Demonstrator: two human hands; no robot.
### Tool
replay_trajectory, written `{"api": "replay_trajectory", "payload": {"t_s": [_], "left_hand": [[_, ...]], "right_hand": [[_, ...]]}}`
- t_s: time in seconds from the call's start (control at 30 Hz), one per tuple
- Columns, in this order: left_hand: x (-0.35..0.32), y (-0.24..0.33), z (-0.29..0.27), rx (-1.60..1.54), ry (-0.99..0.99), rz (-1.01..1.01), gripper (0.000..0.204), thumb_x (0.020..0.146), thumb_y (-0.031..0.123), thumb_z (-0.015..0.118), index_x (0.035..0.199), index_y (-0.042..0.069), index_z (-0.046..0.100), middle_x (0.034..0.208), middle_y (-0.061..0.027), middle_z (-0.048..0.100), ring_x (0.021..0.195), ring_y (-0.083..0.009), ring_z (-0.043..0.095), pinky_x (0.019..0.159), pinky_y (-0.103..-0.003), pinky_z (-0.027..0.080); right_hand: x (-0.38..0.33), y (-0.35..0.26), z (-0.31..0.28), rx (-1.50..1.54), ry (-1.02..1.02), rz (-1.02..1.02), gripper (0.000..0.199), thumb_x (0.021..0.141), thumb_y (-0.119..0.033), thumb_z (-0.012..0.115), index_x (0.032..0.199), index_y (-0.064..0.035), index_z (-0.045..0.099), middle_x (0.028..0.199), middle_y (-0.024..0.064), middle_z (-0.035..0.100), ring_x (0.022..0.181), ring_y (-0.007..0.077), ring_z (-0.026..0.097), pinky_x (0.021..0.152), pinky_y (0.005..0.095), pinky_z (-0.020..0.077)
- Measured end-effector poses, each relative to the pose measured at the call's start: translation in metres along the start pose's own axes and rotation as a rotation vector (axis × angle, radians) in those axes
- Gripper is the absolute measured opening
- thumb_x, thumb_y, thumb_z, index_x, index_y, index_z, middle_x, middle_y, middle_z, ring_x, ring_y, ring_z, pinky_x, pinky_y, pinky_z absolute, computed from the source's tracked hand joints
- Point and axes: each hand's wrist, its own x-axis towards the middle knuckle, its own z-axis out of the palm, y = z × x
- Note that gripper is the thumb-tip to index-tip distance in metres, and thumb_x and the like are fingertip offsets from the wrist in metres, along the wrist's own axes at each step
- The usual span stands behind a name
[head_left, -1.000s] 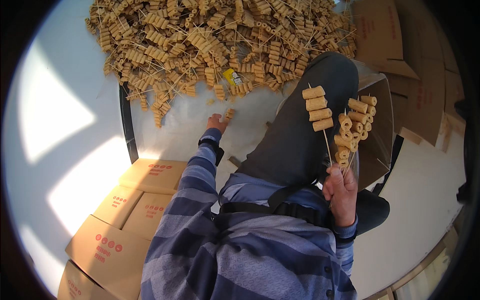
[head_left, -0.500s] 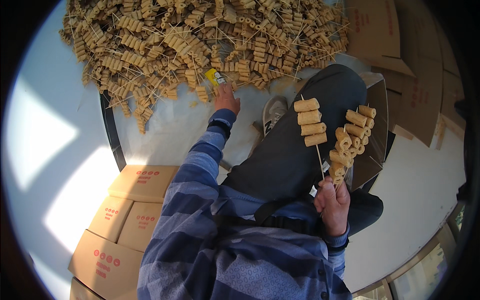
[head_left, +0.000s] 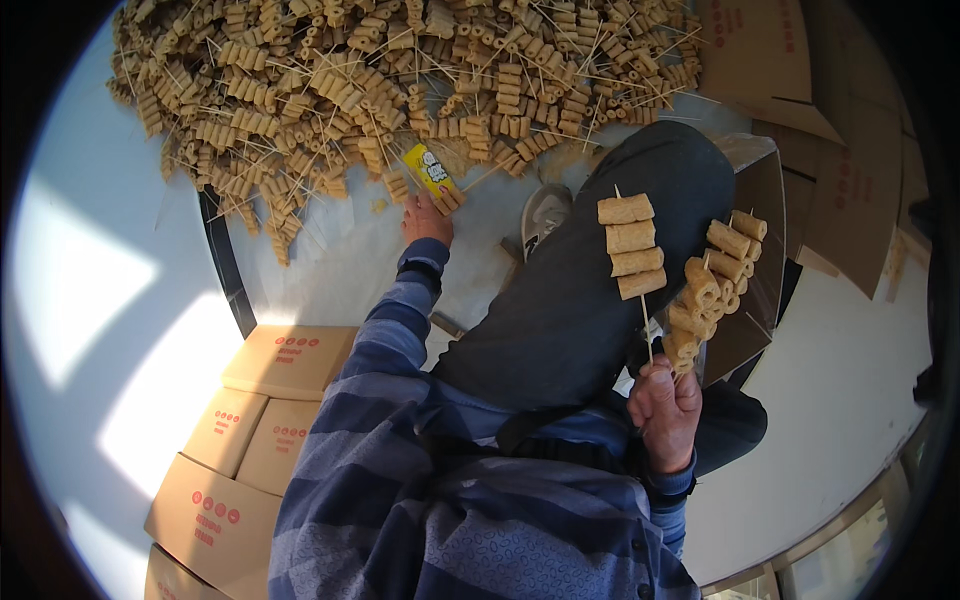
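Right hand [head_left: 667, 408] pinches skewers [head_left: 634, 263] by their sticks [head_left: 647, 330] | left hand [head_left: 427, 219] beside packet [head_left: 427, 170], pile's [head_left: 300, 90] near edge; grip: we can't tell | we'd best hold bare wood, fanned loosely, uncrushed

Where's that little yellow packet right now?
In the head view, the yellow packet lies left of centre, at the edge of the skewer pile, beyond the left hand.

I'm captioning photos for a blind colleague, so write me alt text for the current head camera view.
Seen from above, the right hand holds several skewers of tan rolls, while the left hand is beside a yellow packet at the near edge of a large pile of similar skewers. Cardboard boxes are stacked at the lower left.
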Motion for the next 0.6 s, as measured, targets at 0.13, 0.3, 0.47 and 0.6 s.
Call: {"api": "replay_trajectory", "payload": {"t_s": [0.13, 0.3, 0.47, 0.6], "left_hand": [[0.01, 0.001, -0.007, 0.133, -0.138, 0.071, 0.063, 0.077, 0.027, 0.08, 0.131, 0.011, 0.052, 0.13, -0.0144, 0.05, 0.12, -0.0364, 0.055, 0.097, -0.048, 0.047], [0.044, 0.02, -0.013, 0.224, -0.192, 0.079, 0.056, 0.079, 0.034, 0.078, 0.125, 0.01, 0.058, 0.129, -0.0135, 0.053, 0.119, -0.0354, 0.057, 0.095, -0.047, 0.05], [0.088, 0.03, -0.039, 0.295, -0.006, 0.155, 0.04, 0.086, 0.03, 0.071, 0.121, 0.014, 0.06, 0.128, -0.0105, 0.055, 0.115, -0.0346, 0.059, 0.097, -0.05, 0.047], [0.104, 0.031, -0.071, 0.552, -0.18, 0.208, 0.044, 0.087, 0.021, 0.064, 0.13, 0.013, 0.058, 0.131, -0.0113, 0.054, 0.12, -0.0347, 0.055, 0.099, -0.05, 0.044]], "right_hand": [[0.002, -0.001, -0.005, 0.048, -0.008, 0.016, 0.018, 0.103, -0.019, 0.057, 0.106, -0.0012, 0.055, 0.067, 0.0001, 0.047, 0.051, 0.007, 0.039, 0.048, 0.0235, 0.0378], [0.003, -0.003, -0.01, 0.03, -0.003, 0.018, 0.018, 0.103, -0.018, 0.057, 0.106, -0.0008, 0.055, 0.069, 0.0016, 0.049, 0.05, 0.0077, 0.04, 0.049, 0.0245, 0.0387], [0.003, 0.001, -0.016, 0.064, -0.002, 0.025, 0.017, 0.102, -0.016, 0.058, 0.107, -0.0004, 0.054, 0.075, 0.0034, 0.053, 0.051, 0.0085, 0.042, 0.048, 0.0249, 0.0392], [0.007, 0.003, -0.02, 0.085, -0.019, 0.028, 0.017, 0.102, -0.016, 0.059, 0.108, -0.0007, 0.055, 0.077, 0.0042, 0.055, 0.051, 0.0089, 0.043, 0.048, 0.0253, 0.0395]]}}
